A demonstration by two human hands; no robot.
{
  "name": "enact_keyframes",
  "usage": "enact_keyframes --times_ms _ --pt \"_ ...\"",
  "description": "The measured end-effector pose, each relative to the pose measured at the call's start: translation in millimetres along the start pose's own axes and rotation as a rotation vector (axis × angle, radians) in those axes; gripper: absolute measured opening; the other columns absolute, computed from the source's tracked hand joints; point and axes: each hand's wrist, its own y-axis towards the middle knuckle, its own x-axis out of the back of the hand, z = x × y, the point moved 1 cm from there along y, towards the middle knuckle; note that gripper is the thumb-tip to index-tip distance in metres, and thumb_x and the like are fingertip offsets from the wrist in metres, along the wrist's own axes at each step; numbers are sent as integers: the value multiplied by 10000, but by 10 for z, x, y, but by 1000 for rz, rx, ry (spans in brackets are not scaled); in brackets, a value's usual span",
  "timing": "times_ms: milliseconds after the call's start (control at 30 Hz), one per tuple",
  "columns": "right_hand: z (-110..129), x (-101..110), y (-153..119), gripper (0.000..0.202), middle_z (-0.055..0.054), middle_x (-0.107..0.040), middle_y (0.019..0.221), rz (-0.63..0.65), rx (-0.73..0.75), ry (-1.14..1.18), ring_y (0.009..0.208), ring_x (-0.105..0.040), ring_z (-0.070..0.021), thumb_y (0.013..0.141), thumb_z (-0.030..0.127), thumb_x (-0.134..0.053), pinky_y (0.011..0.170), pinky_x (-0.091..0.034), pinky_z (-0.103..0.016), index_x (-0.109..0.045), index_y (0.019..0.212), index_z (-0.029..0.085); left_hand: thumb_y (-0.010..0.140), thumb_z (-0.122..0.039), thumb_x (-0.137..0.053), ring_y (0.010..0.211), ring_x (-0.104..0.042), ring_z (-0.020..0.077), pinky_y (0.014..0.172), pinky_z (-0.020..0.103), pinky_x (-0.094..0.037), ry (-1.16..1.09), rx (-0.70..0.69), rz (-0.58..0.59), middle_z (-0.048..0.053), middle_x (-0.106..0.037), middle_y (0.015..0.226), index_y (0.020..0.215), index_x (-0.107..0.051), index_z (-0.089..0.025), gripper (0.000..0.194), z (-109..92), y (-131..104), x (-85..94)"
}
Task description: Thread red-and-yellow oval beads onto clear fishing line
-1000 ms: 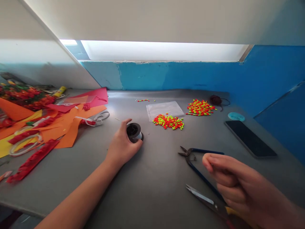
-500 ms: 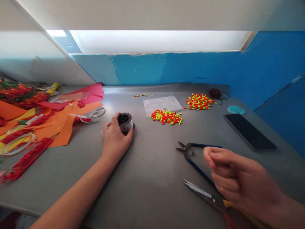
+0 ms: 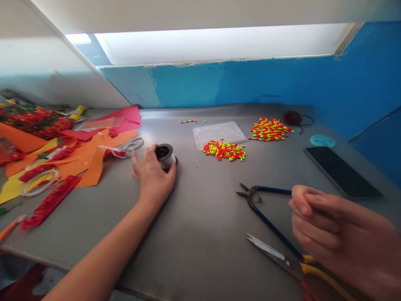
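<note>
A black-flanged plastic spool wound with pale, whitish line [image 3: 167,156] is being gripped by the left hand [image 3: 154,175] on the grey tabletop [image 3: 200,217]. The thumb is being pressed to its near right side and the fingers are being curled around its left, so that the spool is being enclosed between them. Its long axis is being held roughly upright, with the open hub facing up.

By the right hand [image 3: 341,230], well apart to the right and nearer the viewer, a pinch is being formed: thumb and forefinger are being pressed together, the other fingers folded in. Whether line is being pinched there cannot be told. The spool is lying leftward and farther off from these fingertips, with the left hand much the nearer.

Between them, spring-jawed metal pliers with blue handles [image 3: 251,191] are being partly hidden by the right hand, as are pointed steel scissors with yellow-and-red handles [image 3: 283,261]; contact with either cannot be judged.
</note>
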Motion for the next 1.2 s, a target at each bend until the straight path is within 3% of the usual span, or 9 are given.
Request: enact_keyframes --times_ms 200,467,567,633,733,833,933,1000,1200 --pt "29 18 -43 263 105 -141 540 -15 56 25 400 -89 -28 794 399 -867 399 -128 -248 -733 646 227 941 -391 -715 1690 37 532 1311 742 -155 29 28 9 279 -179 1816 1650 -390 -115 828 17 27 -52" --pt "114 8 -183 201 90 -197 535 -139 160 77 400 -64 -47 806 343 -821 335 -46 -240 -700 686 236 929 -379 -732 1681 66 552 1325 719 -100 25 55 8 301 -91 1824 1651 -352 -107 860 17 28 -82" --pt "113 -7 -336 147 67 -250 601 -194 182 128 437 -145 -70 888 287 -740 326 -157 -214 -704 757 232 923 -374 -735 1684 60 549 1326 717 -108 24 52 0 305 -87 1823 1641 -356 -104 855 -2 10 -71" --pt "92 -24 -420 103 41 -323 650 -240 197 130 474 -252 -77 854 241 -762 342 -293 -191 -724 762 213 923 -375 -727 1690 50 536 1325 717 -124 20 41 -12 305 -98 1821 1634 -359 -107 844 -9 -7 -63" --pt "51 -44 -494 80 -24 -493 764 -284 272 100 592 -463 -111 734 211 -833 458 -516 -207 -755 721 200 916 -375 -725 1697 34 519 1324 719 -141 14 25 -28 300 -130 1817 1630 -359 -116 842 -11 -31 -49" --pt "4 -47 -549 63 -78 -638 948 -343 345 69 970 -671 -234 688 182 -831 819 -677 -300 -790 683 229 918 -360 -730 1692 18 533 1327 720 -142 15 23 -24 311 -131 1813 1636 -357 -95 851 -15 -52 -26" --pt "-40 -61 -628 81 -88 -733 1261 -335 372 -1 1397 -579 -318 731 234 -787 1083 -611 -380 -817 672 281 923 -346 -729 1683 -11 558 1326 724 -149 10 25 -19 327 -112 1811 1647 -348 -70 864 -26 -70 7" --pt "-61 -85 -689 171 -54 -731 1408 -337 391 -40 1522 -490 -314 788 267 -722 1172 -546 -423 -808 644 302 928 -343 -721 1679 -25 565 1324 723 -157 5 24 -14 336 -115 1808 1651 -348 -52 864 -32 -79 29" --pt "-76 -251 -801 279 -72 -790 977 -229 520 -53 1570 -466 -302 804 243 -673 1268 -445 -490 -713 538 316 928 -335 -698 1691 -27 534 1327 707 -178 -12 29 -13 317 -124 1816 1655 -356 -61 849 -26 -89 59"
